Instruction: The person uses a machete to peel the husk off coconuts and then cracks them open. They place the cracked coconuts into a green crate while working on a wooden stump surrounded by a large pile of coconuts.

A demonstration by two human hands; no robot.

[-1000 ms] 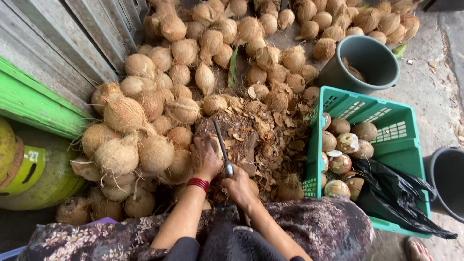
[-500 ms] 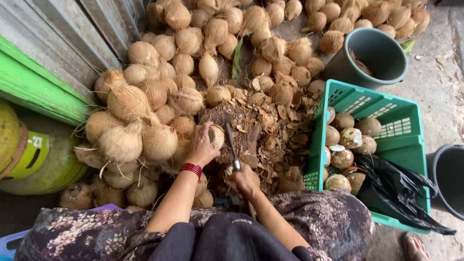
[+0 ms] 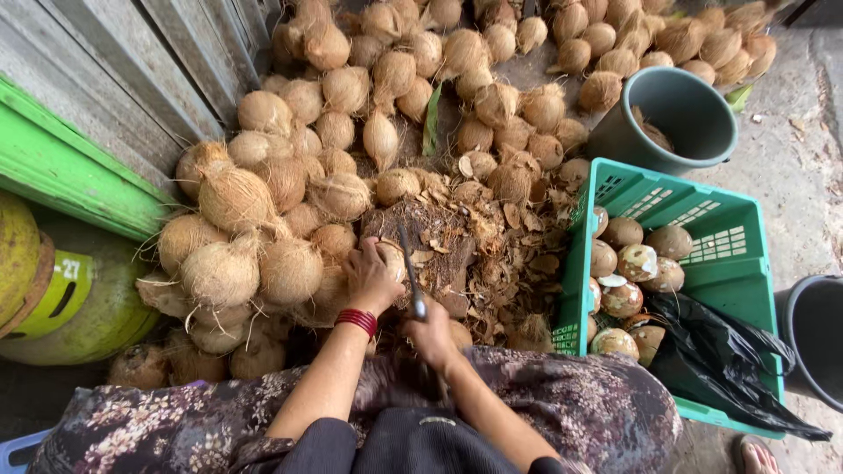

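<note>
Husk-strewn ground at lower centre bore a stump where the left hand [image 3: 371, 279] steadied a coconut [image 3: 392, 259] while the right hand [image 3: 430, 335] gripped a knife [image 3: 410, 272], seemingly mid-peeling, with unpeeled coconuts [image 3: 369, 96] heaped above.

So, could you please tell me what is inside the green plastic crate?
The green crate holds several husked coconuts, some chipped to show white patches, lying along its left side. A black plastic bag is draped over the near right part, so whatever lies beneath it cannot be seen.
</note>
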